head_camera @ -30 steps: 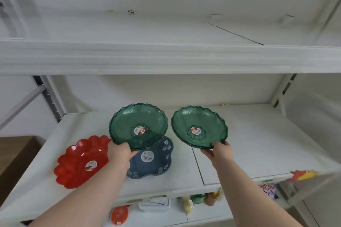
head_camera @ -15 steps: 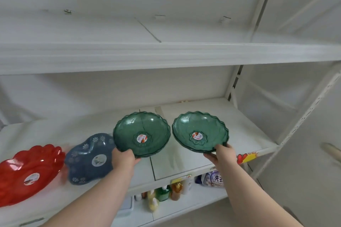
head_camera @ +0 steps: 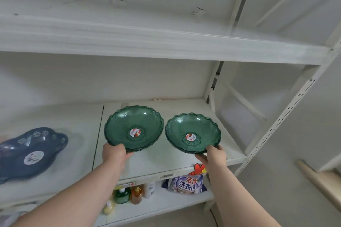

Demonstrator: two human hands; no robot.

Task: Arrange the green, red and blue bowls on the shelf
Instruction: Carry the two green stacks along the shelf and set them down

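Observation:
My left hand (head_camera: 114,155) grips the near rim of a green scalloped bowl (head_camera: 133,127), tilted toward me above the middle shelf (head_camera: 166,162). My right hand (head_camera: 215,156) holds a second green bowl (head_camera: 192,132) by its near rim, just right of the first. Each seems to be a small stack of bowls and carries a round sticker in the centre. A blue flowered bowl (head_camera: 31,151) lies on the shelf at the far left. The red bowl is out of view.
The upper shelf (head_camera: 147,42) hangs overhead. White perforated uprights (head_camera: 276,125) close the rack's right end. On the lower shelf stand bottles (head_camera: 127,195) and a detergent bag (head_camera: 186,184). A wooden edge (head_camera: 317,177) juts in at the right.
The view has swung to the right: the red bowl has left the frame and the blue bowl sits at the far left. Both green bowls have moved right along the shelf, still held.

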